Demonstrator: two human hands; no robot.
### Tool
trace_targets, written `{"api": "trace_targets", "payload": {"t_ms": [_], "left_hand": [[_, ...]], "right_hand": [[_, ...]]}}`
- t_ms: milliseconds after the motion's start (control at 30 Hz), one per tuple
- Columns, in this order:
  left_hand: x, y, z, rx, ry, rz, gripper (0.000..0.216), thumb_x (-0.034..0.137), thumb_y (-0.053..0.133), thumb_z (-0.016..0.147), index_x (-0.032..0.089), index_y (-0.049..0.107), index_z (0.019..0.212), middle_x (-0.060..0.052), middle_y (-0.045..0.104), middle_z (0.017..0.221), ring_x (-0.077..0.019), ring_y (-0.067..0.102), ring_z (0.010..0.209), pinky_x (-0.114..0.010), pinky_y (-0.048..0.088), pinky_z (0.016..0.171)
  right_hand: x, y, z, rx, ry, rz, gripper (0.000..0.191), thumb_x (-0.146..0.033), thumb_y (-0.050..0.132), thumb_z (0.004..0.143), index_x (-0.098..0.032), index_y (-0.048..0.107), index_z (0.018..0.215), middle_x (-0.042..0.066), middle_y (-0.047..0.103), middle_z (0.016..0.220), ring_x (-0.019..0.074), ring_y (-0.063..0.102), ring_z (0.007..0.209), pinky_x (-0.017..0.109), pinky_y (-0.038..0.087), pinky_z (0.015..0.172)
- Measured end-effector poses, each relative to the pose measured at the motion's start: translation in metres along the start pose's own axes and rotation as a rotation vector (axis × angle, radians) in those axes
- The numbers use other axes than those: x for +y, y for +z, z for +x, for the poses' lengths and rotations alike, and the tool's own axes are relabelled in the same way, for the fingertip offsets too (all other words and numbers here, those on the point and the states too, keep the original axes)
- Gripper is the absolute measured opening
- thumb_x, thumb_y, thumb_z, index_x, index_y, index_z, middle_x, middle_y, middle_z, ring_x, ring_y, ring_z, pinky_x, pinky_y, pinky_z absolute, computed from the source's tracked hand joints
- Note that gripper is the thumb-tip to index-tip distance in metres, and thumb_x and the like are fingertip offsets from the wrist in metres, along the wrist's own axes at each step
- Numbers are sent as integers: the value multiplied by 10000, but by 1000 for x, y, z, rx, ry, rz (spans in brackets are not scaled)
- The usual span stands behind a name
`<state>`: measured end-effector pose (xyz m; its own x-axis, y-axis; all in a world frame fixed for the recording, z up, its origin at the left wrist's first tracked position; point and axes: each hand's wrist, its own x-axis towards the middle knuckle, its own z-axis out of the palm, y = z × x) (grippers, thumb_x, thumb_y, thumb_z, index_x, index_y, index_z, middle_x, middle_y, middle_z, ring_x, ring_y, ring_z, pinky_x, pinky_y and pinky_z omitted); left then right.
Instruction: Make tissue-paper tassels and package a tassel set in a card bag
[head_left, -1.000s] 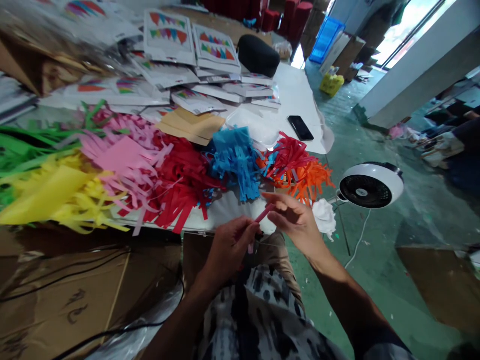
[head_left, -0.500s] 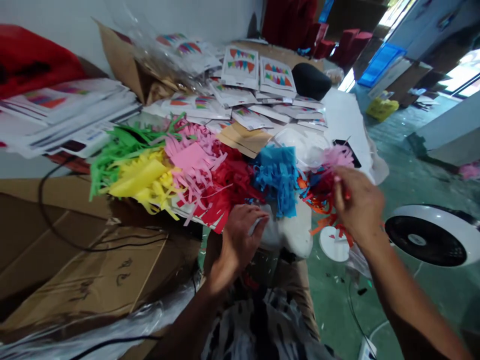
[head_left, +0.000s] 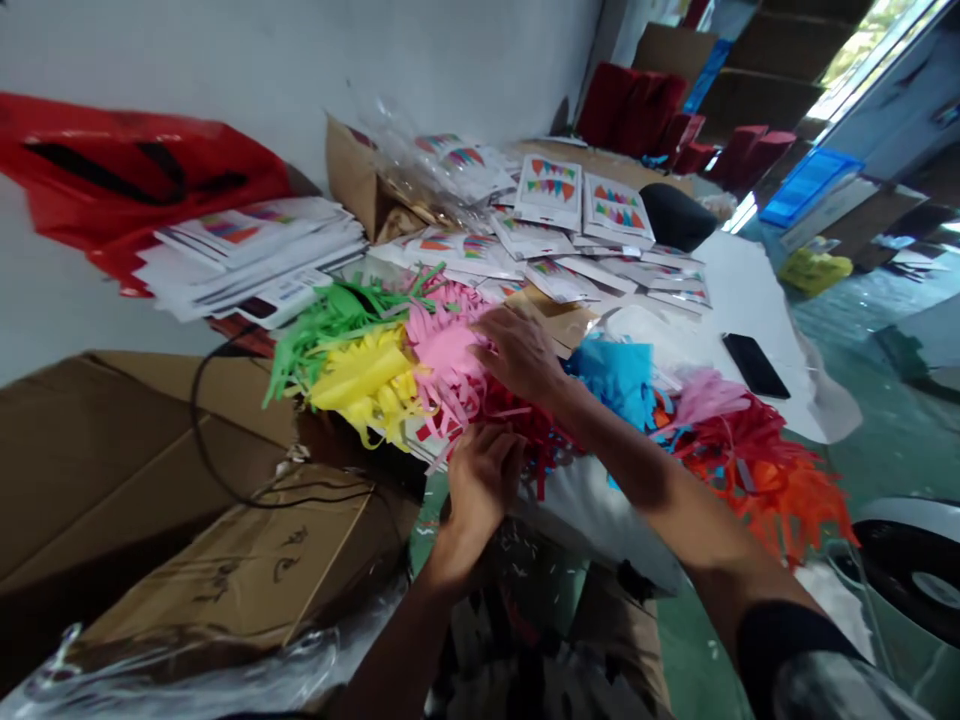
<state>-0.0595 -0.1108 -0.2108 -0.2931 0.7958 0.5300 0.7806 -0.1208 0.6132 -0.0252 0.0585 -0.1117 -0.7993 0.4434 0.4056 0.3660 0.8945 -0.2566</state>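
Piles of fringed paper lie in a row along the table edge: green, yellow, pink, red, blue. My right hand reaches across to the left and rests on the pink pile with its fingers stretched out. My left hand sits at the table edge just under the red strips, fingers curled; what they hold is hidden. A finished pink tassel lies on a red and orange heap at the right.
Printed bunting packets cover the back of the white table, with a stack of them at left. A black phone, brown envelopes, a cardboard box with a cable, and a floor fan are near.
My right hand has left the pink tassel on the heap at the right and swung left onto the pink pile. My left hand stayed by the table edge. The view turned left.
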Motion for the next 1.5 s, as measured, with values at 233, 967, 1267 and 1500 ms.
{"api": "trace_targets", "payload": {"t_ms": [233, 967, 1267, 1500], "left_hand": [[1, -24, 4, 79, 42, -250, 143, 180, 640, 953, 200, 736, 850, -65, 751, 877, -210, 653, 890, -371, 526, 837], [-83, -69, 72, 374, -394, -489, 389, 393, 708, 924, 221, 734, 1272, -101, 736, 1325, -247, 675, 1254, -430, 476, 1148], [-65, -65, 97, 455, -341, -404, 151, 303, 792, 811, 177, 710, 804, 27, 658, 711, -118, 579, 648, -235, 465, 659], [-62, -79, 89, 417, 10, 78, 226, 380, 718, 939, 210, 746, 792, -40, 735, 773, -207, 627, 788, -341, 466, 818]], "right_hand": [[11, 39, 55, -162, 29, 49, 237, -331, 731, 928, -175, 758, 1104, 103, 744, 1113, 264, 633, 1067, 374, 437, 943], [30, -7, 15, 2, -189, 150, 370, -407, 552, 1069, -175, 780, 893, 92, 755, 906, 179, 635, 874, 305, 420, 836], [25, -4, 1, 20, -181, 239, 246, -403, 647, 1019, -209, 793, 976, 50, 765, 923, 168, 654, 844, 299, 434, 831], [26, 4, 1, 60, -167, 256, 274, -438, 639, 1011, -220, 792, 947, 55, 754, 872, 199, 659, 848, 326, 422, 847]]}}
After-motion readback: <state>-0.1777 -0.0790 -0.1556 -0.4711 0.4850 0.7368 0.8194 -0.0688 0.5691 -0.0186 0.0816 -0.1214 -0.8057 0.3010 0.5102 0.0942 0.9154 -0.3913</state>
